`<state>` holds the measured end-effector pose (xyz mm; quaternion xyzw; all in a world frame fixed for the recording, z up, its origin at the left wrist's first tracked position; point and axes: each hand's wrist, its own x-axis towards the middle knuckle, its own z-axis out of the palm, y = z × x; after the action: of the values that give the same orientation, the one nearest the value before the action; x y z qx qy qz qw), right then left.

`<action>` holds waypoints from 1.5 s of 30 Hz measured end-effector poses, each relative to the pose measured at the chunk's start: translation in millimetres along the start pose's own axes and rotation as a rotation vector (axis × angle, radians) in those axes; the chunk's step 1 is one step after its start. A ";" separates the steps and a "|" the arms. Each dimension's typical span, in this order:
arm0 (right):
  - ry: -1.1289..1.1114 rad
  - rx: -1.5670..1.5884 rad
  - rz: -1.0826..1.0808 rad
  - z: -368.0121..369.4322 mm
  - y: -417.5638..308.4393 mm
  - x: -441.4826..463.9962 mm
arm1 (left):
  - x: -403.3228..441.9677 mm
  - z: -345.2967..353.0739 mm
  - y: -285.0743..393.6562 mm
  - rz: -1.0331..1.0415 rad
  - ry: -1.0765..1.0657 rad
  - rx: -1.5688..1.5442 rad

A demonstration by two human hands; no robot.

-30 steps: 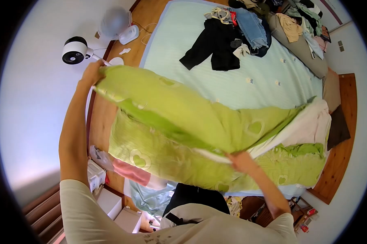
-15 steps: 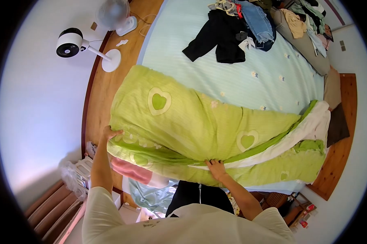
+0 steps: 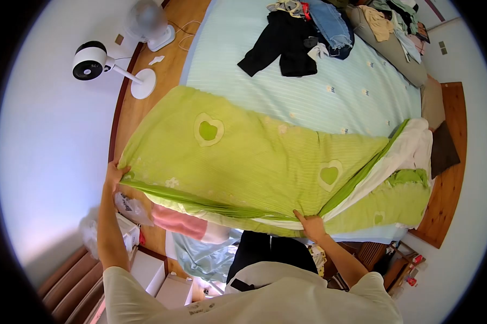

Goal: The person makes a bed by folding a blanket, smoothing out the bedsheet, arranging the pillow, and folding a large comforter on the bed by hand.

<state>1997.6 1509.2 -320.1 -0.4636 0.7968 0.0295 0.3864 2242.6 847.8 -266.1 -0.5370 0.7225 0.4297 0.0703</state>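
Observation:
A lime-green quilt (image 3: 254, 156) with pale heart patches lies across the near part of the bed (image 3: 227, 70). Its near edge is folded, and white lining shows on the right side. My left hand (image 3: 115, 173) grips the quilt's near left corner and holds it out past the bed's side, above the floor. Along the near edge, in front of my body, my right hand (image 3: 311, 225) is closed on the quilt; some of its fingers are hidden. Between the two hands the edge is drawn fairly straight.
Black clothing (image 3: 281, 48) and blue jeans (image 3: 330, 24) lie on the far side of the bed. Pillows (image 3: 443, 151) rest by the wooden headboard (image 3: 451, 178). A white fan (image 3: 89, 60) stands on the left floor. A pink cloth (image 3: 178, 221) hangs below the quilt.
My left hand has moved left and outward with the quilt corner, smoothing and stretching the quilt. My right hand has shifted slightly right along the edge. The view has shifted a little.

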 end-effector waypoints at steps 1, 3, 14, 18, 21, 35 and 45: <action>0.029 -0.030 -0.010 12.0 -2.2 0.8 | 17.4 4.1 -36.4 0.066 0.133 0.199; 0.073 -0.089 -0.028 52.5 -10.0 5.7 | 9.7 29.2 -60.4 0.126 0.400 0.574; 0.255 -0.065 0.046 84.9 1.4 32.7 | -139.9 298.7 -3.7 1.024 -0.348 0.898; 0.120 0.013 0.168 59.8 78.1 -2.0 | -160.9 316.6 -11.2 0.849 -0.357 0.969; 0.349 0.135 0.183 41.2 136.2 -32.6 | -163.5 324.8 27.0 0.627 -0.473 1.019; 0.332 0.541 0.531 187.9 273.7 -193.0 | -349.1 556.2 133.0 0.543 -0.780 0.190; 0.656 1.062 0.808 287.3 258.4 -323.3 | -325.4 648.2 220.0 0.850 -0.740 0.354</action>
<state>2057.6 2004.0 -393.6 0.1296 0.8868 -0.3597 0.2597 1959.8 1544.0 -365.3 0.0052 0.8625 0.4519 0.2276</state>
